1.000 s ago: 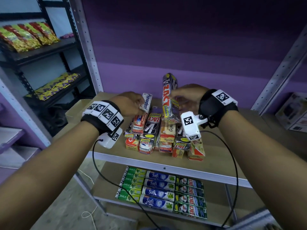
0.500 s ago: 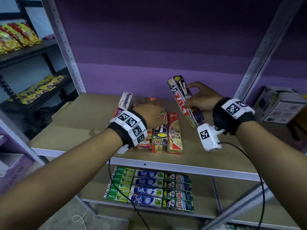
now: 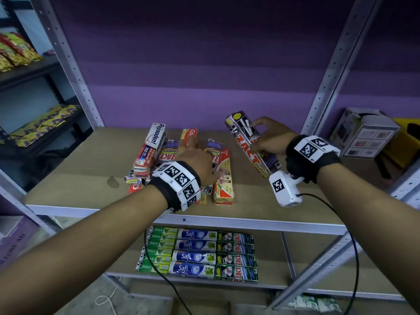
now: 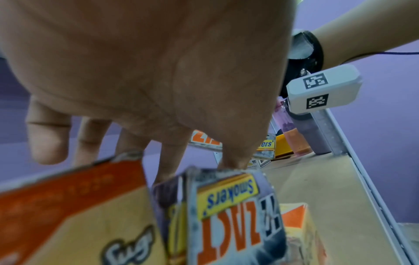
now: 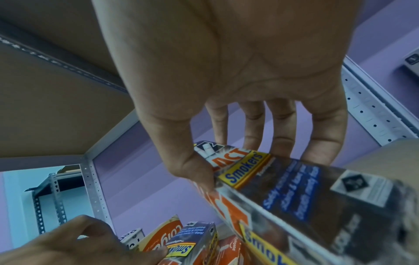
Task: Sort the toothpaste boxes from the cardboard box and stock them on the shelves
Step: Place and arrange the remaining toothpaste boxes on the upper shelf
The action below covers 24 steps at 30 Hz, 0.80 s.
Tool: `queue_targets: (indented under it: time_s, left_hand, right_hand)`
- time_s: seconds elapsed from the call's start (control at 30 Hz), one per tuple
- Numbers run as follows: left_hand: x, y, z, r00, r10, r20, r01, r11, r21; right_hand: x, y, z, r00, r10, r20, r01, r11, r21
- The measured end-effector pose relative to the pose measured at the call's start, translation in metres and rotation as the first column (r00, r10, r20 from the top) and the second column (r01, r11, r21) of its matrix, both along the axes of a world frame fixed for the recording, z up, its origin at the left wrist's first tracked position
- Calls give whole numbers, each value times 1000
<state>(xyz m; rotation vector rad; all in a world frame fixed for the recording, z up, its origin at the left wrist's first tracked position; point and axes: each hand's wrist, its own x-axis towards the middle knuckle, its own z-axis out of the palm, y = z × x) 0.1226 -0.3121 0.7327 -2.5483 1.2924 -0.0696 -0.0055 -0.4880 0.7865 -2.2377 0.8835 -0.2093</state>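
Observation:
A pile of toothpaste boxes lies on the middle shelf [image 3: 68,169]. My right hand [image 3: 261,135] holds a dark Zact Smokers box [image 3: 250,148] lifted and tilted, right of the pile; the thumb and fingers [image 5: 281,143] pinch its sides. My left hand [image 3: 200,155] lies over the pile, its thumb [image 4: 231,159] and fingers either side of another Zact Smokers box [image 4: 235,215], pinching it. A Pepsodent box [image 3: 152,146] leans on the pile's left. A red-and-yellow Colgate box [image 3: 223,178] lies on its right. My hand hides the pile's middle.
The shelf below holds neat rows of green Darlie [image 3: 159,248], blue Safi [image 3: 195,251] and green Zact boxes [image 3: 236,255]. Metal uprights [image 3: 329,71] flank the bay. A white carton [image 3: 366,133] sits at the right, and snack packets [image 3: 16,51] lie on a left rack.
My right hand carried its Zact box rightward and tilted it over. My left hand let go of the Pepsodent box, now leaning on the pile, and moved onto the pile's middle.

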Motion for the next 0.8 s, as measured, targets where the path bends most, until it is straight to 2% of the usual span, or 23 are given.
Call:
queue_targets:
  time_s: [0.23, 0.47, 0.67, 0.8]
  left_hand:
    - [-7, -7, 1, 1000, 13, -23, -13, 1000, -6]
    - [-1, -12, 12, 984, -5, -180, -23, 988, -151]
    - [-10, -29, 26, 969, -130, -213, 63, 953, -296]
    - [-27, -42, 25, 935, -264, -238, 175, 925, -338]
  right_hand:
    - [-5, -6, -11, 1000, 1, -9, -1, 1000, 18]
    - [-16, -19, -22, 1000, -18, -24, 18, 1000, 10]
    - [-28, -40, -15, 998, -52, -31, 49, 996, -72]
    - [-43, -57, -11, 996, -90, 11, 90, 985, -149]
